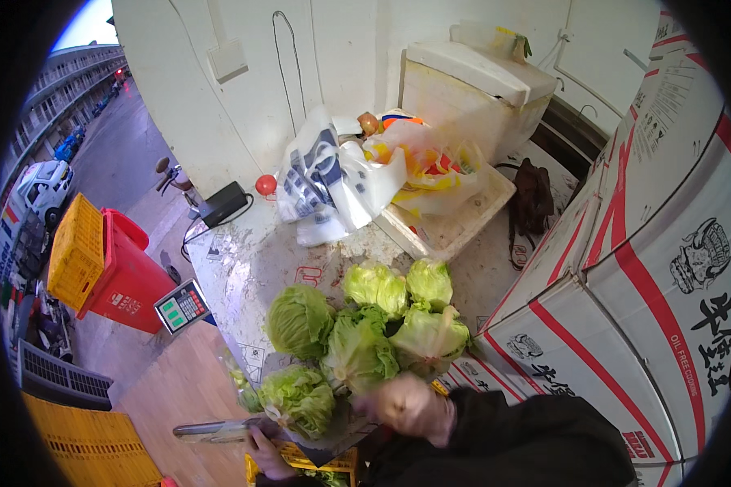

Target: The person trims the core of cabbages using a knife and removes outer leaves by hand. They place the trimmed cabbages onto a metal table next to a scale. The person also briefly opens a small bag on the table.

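Observation:
Several heads of green lettuce (360, 349) are bunched at the table's near edge. The nearest lettuce head (299, 399) sits at the front left of the bunch. My left hand (268, 456) is closed at the handle end of a knife (211, 431), just below that nearest head. The knife's long blade points left, past the table edge. My right hand (406, 410), smeared by motion, is beside the front lettuce heads; its fingers cannot be made out. Leaves lie in a yellow crate (349, 459) below the table edge.
White plastic bags (329, 178) and a shallow foam tray (455, 223) lie farther back, before a foam box (479, 77). Stacked cartons (617, 357) wall the right side. A scale display (182, 307) and a red bin (130, 284) stand left.

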